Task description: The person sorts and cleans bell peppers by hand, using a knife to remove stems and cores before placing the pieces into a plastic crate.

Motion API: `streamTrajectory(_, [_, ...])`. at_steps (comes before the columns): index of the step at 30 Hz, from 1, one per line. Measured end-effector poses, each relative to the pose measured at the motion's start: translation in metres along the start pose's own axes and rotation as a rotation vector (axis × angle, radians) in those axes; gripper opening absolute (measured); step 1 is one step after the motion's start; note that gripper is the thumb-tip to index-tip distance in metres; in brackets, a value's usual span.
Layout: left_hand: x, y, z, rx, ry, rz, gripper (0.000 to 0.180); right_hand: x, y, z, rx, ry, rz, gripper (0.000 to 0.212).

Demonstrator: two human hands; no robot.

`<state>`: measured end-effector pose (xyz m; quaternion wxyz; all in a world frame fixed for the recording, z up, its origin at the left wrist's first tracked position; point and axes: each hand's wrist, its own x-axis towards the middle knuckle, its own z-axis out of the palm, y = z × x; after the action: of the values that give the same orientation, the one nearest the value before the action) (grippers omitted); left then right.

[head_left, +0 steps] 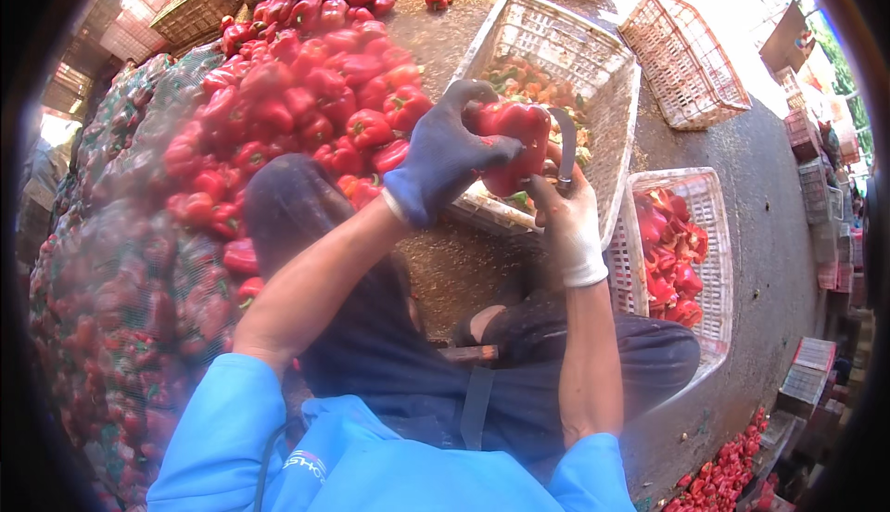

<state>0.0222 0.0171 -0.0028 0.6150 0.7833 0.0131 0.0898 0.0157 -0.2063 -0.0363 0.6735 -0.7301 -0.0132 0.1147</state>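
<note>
My left hand (440,158), in a dark blue glove, is closed round a whole red bell pepper (521,139). Facing it, my right hand (573,229) wears a white glove with dark fingertips and grips a small curved knife (565,148). The blade stands upright along the pepper's right side; whether it cuts in, I cannot tell. Both hands are above a white plastic crate (607,90), over pepper scraps (528,81) in orange, green and pale tones. Its near rim is partly hidden by my hands.
A big heap of red peppers (315,95) lies at left, beside filled mesh sacks (120,308). By my right knee, a second white crate (721,262) holds cut red pepper pieces (669,257). Another crate (686,57) stands far right. More red pieces (728,466) lie lower right.
</note>
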Motion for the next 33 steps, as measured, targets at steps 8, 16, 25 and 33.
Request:
streamTrajectory(8, [0.001,-0.004,0.005,0.256,0.139,0.065,0.069,0.004,0.032,0.005,-0.464,0.186,-0.440,0.041])
streamTrajectory(16, [-0.006,0.003,0.017,0.336,0.235,0.293,0.054,-0.003,0.029,0.023,-0.636,0.239,-0.452,0.028])
streamTrajectory(25, [0.003,0.008,0.016,0.210,0.323,0.308,0.054,-0.011,0.052,0.034,-0.725,0.169,-0.423,0.018])
streamTrajectory(33, [0.020,-0.013,-0.004,-0.443,0.185,-0.258,0.070,-0.018,0.022,0.025,-0.819,0.067,-0.390,0.019])
